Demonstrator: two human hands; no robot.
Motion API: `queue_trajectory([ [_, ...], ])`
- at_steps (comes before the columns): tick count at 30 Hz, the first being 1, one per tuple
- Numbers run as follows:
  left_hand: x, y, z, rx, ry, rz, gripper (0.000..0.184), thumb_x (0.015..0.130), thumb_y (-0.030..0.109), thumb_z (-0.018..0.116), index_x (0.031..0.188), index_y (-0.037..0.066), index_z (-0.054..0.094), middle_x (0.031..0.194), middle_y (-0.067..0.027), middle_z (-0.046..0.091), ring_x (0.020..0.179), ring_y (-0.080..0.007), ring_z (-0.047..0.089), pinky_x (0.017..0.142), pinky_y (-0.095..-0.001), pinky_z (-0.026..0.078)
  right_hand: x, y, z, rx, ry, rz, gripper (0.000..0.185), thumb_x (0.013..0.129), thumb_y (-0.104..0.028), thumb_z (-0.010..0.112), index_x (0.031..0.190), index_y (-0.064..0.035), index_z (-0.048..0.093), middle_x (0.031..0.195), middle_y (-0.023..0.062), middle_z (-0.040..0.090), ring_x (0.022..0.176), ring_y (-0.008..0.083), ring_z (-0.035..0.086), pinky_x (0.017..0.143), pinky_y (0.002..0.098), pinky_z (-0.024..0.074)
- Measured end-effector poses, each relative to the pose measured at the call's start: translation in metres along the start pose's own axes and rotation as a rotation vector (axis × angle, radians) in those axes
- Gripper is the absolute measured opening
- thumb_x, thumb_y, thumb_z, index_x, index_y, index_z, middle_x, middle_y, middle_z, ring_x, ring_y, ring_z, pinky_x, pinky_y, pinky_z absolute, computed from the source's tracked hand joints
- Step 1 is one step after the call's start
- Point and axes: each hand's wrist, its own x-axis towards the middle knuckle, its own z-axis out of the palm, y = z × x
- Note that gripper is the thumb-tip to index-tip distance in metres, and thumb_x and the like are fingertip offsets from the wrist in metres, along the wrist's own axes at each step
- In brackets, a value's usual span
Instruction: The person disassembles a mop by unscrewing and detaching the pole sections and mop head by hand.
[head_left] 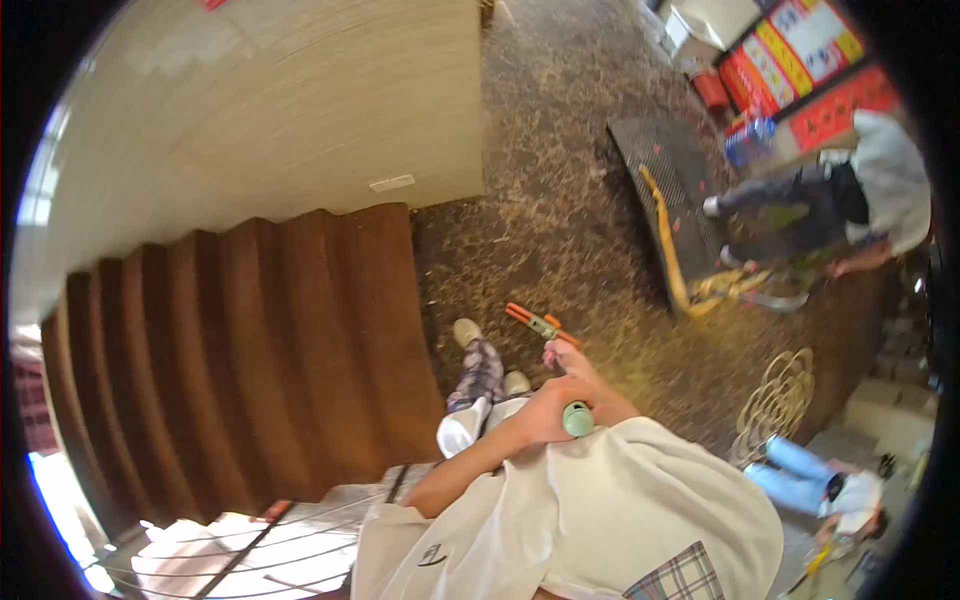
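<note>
My left hand (556, 408) is closed around a pale green rounded object (577, 419), its round end showing beside my fingers; I cannot make out its kind. Just past it, my right hand (566, 356) grips an orange and grey-green gun-shaped object (541, 326), which points up and left over the dark floor. My left hand lies across in front of my right forearm. Below them are my white shirt, patterned trousers (477, 374) and pale shoes (466, 332).
Brown stairs (320, 340) run along the left, beside a pale wall (330, 110) and a metal railing (240, 560). A dark ridged mat (660, 180) with a yellow strap (665, 235) lies right. One person (840, 200) stands there; another (815, 485) is at lower right near looped coils (775, 405).
</note>
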Motion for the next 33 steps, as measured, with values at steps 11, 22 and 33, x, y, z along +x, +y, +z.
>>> queue_trajectory([
  [11,0.041,-0.002,-0.091,0.056,0.188,0.129,0.019,0.078,0.015,0.068,0.071,0.008,0.051,0.071,-0.0071,0.053,0.072,-0.0282,0.053,0.069,-0.0384,0.043,0.114,-0.153,0.036,0.288,0.222,0.392,0.010,0.084,-0.010,0.045,0.075,-0.0110,0.042,0.055,-0.0004,0.042,0.041,0.0066,0.037,0.034,0.0187,0.0321],
  [22,0.151,-0.044,-0.114,0.226,0.480,-0.070,0.016,0.078,0.018,0.070,0.078,0.011,0.055,0.090,-0.0020,0.063,0.099,-0.0224,0.060,0.089,-0.0386,0.043,0.218,-0.279,0.100,-0.057,0.218,0.186,0.010,0.085,-0.012,0.049,0.079,-0.0092,0.041,0.057,0.0018,0.044,0.041,0.0095,0.041,0.037,0.0234,0.0371],
  [33,0.281,-0.077,-0.067,0.322,0.757,-0.295,0.018,0.074,0.014,0.071,0.077,0.009,0.054,0.089,-0.0047,0.062,0.096,-0.0255,0.059,0.085,-0.0395,0.043,0.299,-0.341,0.099,-0.566,0.111,0.396,0.011,0.088,-0.013,0.048,0.084,-0.0043,0.044,0.061,0.0060,0.048,0.044,0.0126,0.045,0.039,0.0261,0.0412],
])
